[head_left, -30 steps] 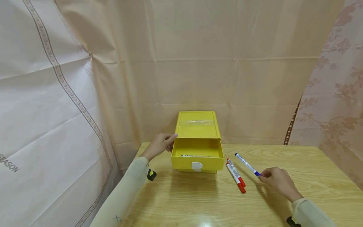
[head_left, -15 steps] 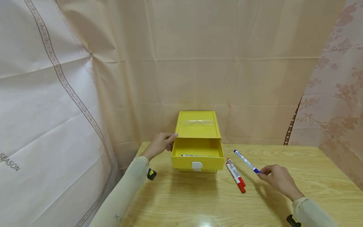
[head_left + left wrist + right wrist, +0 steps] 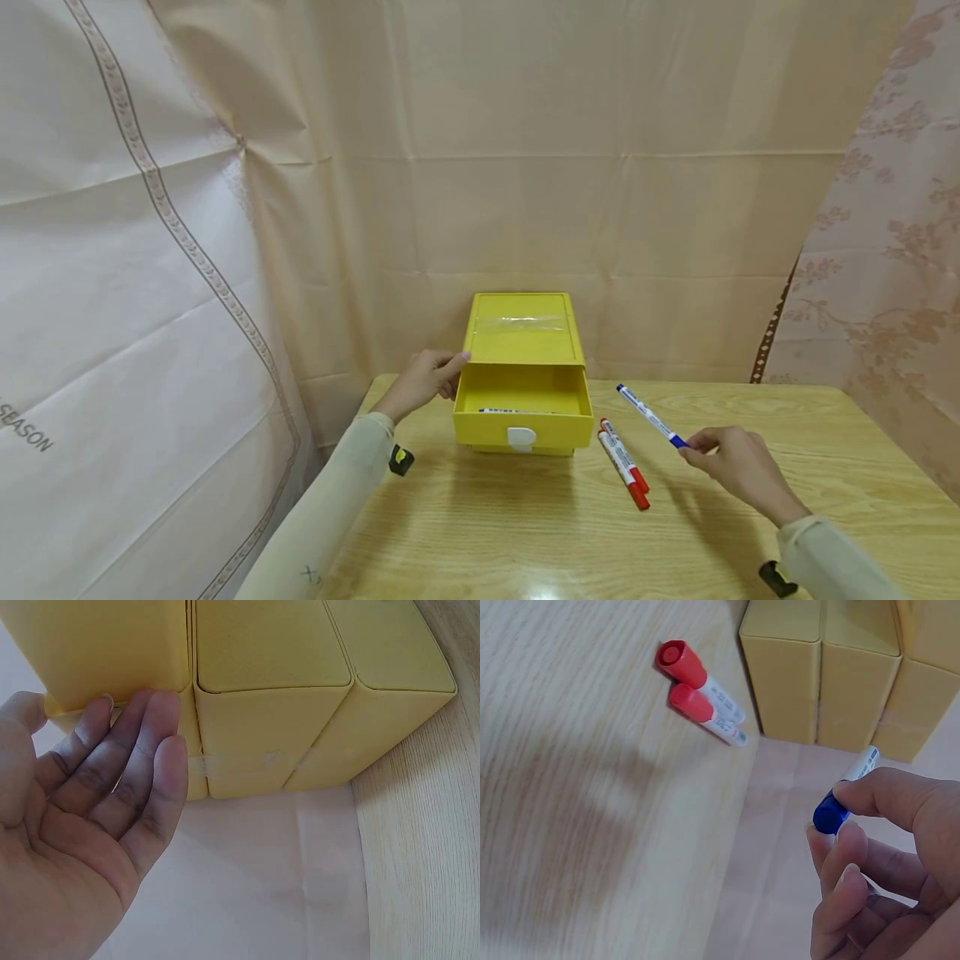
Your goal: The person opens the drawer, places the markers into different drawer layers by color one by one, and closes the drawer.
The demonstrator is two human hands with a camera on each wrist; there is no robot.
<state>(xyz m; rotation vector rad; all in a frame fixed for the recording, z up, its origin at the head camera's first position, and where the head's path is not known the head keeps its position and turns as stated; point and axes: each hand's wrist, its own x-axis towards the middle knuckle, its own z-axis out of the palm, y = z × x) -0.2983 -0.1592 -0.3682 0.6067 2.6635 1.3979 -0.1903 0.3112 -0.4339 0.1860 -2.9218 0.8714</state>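
Observation:
My right hand (image 3: 742, 468) pinches a blue-capped whiteboard marker (image 3: 647, 412) by its cap end, thumb against fingertips, with the white barrel pointing away to the left. My left hand (image 3: 423, 383) rests on the left front corner of a stacked yellow drawer box (image 3: 525, 333). Its thumb lies on the top edge; in the left wrist view its loosely bent fingers (image 3: 161, 712) touch the side. The top drawer (image 3: 487, 432) is pulled out, and a marker (image 3: 498, 411) shows inside, mostly hidden by the drawer front. Two red-capped markers (image 3: 622, 467) lie side by side on the table.
A wood-grain table (image 3: 525, 533) carries everything. Behind it hangs a beige curtain (image 3: 675, 208), close to the back of the box. Pale patterned cloth (image 3: 150, 350) hangs at the left, and flowered cloth (image 3: 900, 233) at the right. Clear tape (image 3: 521, 323) crosses the box top.
My right hand has moved slightly up and away from me, carrying the blue-capped marker. The left hand, the drawer and the red-capped markers stay where they were.

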